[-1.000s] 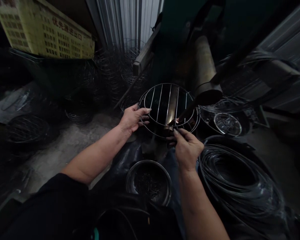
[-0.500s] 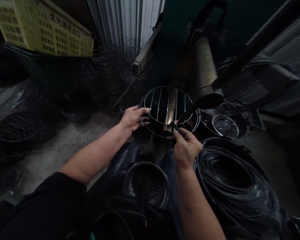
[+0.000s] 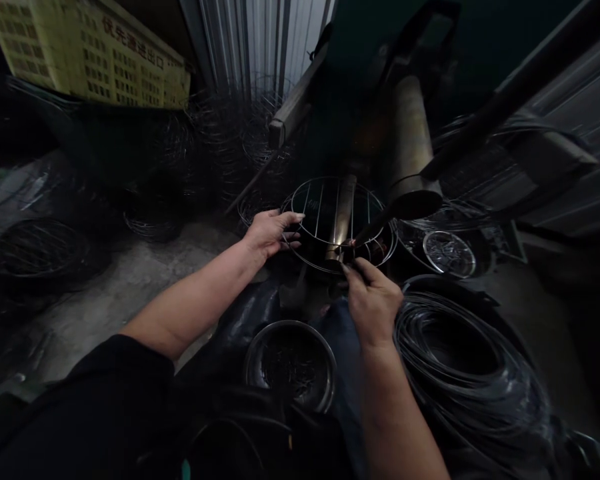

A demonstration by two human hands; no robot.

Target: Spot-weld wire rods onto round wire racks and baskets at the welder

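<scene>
A round wire rack [image 3: 319, 212] with parallel bars across its ring lies at the machine's metal electrode rods. My left hand [image 3: 273, 232] grips its left rim, thumb above and fingers below. At the near side of the rack, my right hand [image 3: 373, 287] is closed in a pinch; what its fingertips hold is too small and dark to make out. The lower rod [image 3: 344, 213] runs under the rack's bars, ending close to my right fingertips. A thicker upper rod [image 3: 414, 147] hangs to the right. Below my hands, a metal bowl [image 3: 253, 363] holds many short dark pieces.
To the right, a large coil of wire [image 3: 425, 373] sits in a tub, and a smaller bowl [image 3: 430, 250] of shiny pieces stands behind it. A yellow crate [image 3: 130, 67] is at upper left. Stacked wire rings [image 3: 225, 153] stand at the back, near a projecting bar [image 3: 293, 123].
My right hand has shifted slightly left at the rack's near edge. The rack's bars look slightly turned or shifted, while my left hand stays on the rim.
</scene>
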